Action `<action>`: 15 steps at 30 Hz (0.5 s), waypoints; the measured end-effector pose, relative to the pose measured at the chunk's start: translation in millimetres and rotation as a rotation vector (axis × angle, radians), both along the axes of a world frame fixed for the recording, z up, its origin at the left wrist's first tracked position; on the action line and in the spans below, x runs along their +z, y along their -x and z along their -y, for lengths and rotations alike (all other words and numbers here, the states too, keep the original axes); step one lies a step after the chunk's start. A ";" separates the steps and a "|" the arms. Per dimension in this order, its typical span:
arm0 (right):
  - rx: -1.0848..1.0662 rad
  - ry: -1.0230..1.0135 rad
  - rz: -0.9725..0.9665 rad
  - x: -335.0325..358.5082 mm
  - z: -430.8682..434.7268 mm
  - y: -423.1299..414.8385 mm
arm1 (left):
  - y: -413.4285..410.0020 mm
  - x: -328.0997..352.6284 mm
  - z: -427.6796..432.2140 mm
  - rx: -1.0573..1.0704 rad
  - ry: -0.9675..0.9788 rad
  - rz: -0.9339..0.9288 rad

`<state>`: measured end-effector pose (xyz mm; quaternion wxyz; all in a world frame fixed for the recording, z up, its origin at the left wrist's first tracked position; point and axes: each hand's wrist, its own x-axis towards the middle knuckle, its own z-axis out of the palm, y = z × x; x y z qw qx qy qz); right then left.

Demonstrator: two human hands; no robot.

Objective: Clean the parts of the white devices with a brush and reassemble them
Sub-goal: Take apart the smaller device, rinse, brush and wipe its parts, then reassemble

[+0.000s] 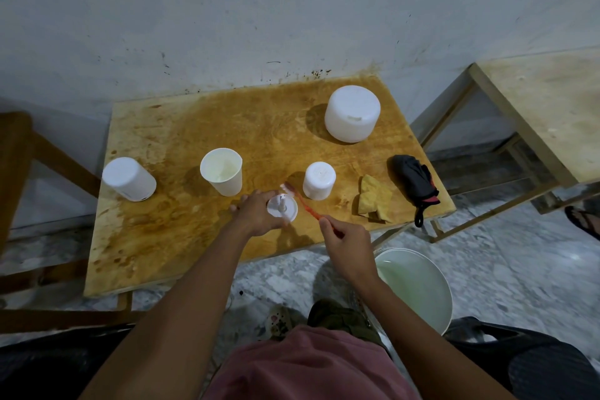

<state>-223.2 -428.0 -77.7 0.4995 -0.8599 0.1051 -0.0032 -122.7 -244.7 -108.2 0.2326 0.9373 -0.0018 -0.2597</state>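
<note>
Pink shirt (pixel 308 367) — right hand (pixel 347 247) pinches red brush (pixel 305 203), left hand (pixel 256 214) grips white disc (pixel 288 210)

Table (pixel 194 127): tub (pixel 352 114) back right; cylinder (pixel 128 178) far left, cup (pixel 221 171) right of it, canister (pixel 318 180) centre, cloth (pixel 373 198) then folded umbrella (pixel 414 183) rightward. Bucket (pixel 407 250) on floor, front right.

I see the table (pixel 168 237) as stained, matt wood. On it, the cup (pixel 224 177), tub (pixel 352 114) and cap (pixel 281 207) look like smooth white plastic, the brush (pixel 306 204) translucent red plastic; the pouch (pixel 414 182) at its right edge, dark cloth.
</note>
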 end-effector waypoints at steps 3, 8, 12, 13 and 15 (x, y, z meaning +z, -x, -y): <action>-0.016 -0.152 -0.084 -0.8 -4.5 6.0 | 0.8 0.1 0.4 0.004 -0.008 0.011; -0.112 -0.227 -0.206 -8.8 -11.5 10.3 | 1.0 0.3 -0.4 0.011 0.028 0.009; -0.119 -0.231 -0.229 -13.4 -14.9 13.9 | 0.5 -2.6 -1.0 0.011 0.040 0.008; -0.122 -0.260 -0.220 -13.6 -15.3 15.0 | 0.2 -3.0 -0.9 0.010 0.032 0.013; -0.146 -0.317 -0.227 -16.0 -15.7 16.6 | -0.5 -3.5 -1.4 0.009 0.029 0.016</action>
